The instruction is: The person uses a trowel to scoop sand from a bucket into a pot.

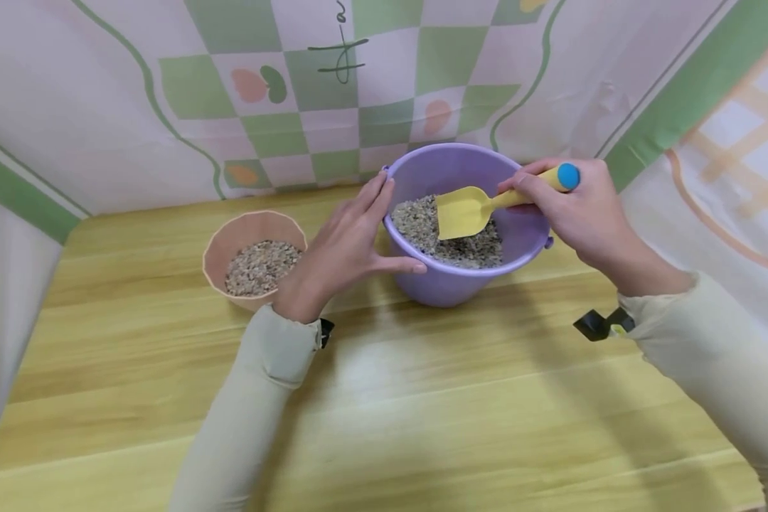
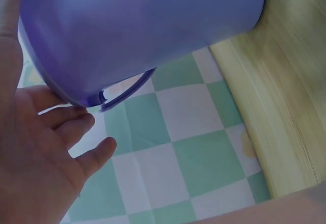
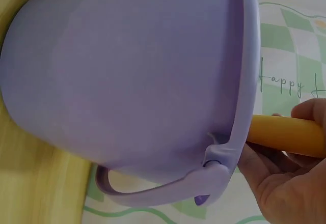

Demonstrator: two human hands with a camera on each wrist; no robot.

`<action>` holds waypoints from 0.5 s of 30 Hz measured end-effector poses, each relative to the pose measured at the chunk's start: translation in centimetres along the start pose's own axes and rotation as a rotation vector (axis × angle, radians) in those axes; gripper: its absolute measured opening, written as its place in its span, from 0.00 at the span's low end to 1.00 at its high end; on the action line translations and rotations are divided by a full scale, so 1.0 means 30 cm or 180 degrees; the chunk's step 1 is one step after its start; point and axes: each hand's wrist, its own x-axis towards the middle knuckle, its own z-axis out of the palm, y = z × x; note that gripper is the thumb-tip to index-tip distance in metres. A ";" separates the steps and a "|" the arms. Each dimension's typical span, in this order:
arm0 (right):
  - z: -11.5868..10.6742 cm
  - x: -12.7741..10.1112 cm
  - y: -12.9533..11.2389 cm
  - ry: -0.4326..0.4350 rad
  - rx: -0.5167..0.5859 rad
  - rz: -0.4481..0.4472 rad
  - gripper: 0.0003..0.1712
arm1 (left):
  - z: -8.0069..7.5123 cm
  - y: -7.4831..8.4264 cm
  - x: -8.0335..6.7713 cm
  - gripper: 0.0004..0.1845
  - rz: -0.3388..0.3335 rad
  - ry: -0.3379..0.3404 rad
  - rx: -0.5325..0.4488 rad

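A purple bucket (image 1: 432, 284) stands on the table, partly filled with coarse grey-beige gravel (image 1: 416, 224). My right hand (image 1: 579, 210) grips the yellow handle of a small toy shovel (image 1: 464, 213), which has a blue end cap. Its flat blade hangs inside the bucket, just over the gravel. In the right wrist view the handle (image 3: 285, 135) shows past the rim, with fingers around it. On the bucket's left side rests my left hand (image 1: 352, 238), fingers extended at the rim and thumb along the near edge. The left wrist view has its relaxed fingers (image 2: 76, 127) by the bucket's handle joint.
Left of the bucket, a peach bowl (image 1: 214, 256) with a scalloped rim holds more gravel; my left wrist partly covers its right side. A green-and-white checked cloth (image 1: 323, 92) hangs behind the wooden table (image 1: 384, 412). The bucket's carrying handle (image 3: 153, 193) hangs down its side.
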 end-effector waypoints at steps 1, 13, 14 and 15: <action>0.002 0.002 0.001 -0.0018 -0.0146 0.0010 0.18 | 0.001 0.001 0.001 0.72 -0.0033 -0.0016 -0.0007; 0.011 0.015 0.032 -0.0096 -0.0774 0.0039 0.13 | 0.007 0.014 0.015 0.74 -0.0256 -0.0068 -0.0054; 0.015 0.016 0.032 -0.0104 -0.0784 0.0022 0.13 | 0.007 0.015 0.015 0.74 -0.0250 -0.0062 -0.0047; 0.018 0.017 0.032 -0.0104 -0.0791 0.0011 0.13 | 0.007 0.015 0.015 0.74 -0.0245 -0.0056 -0.0045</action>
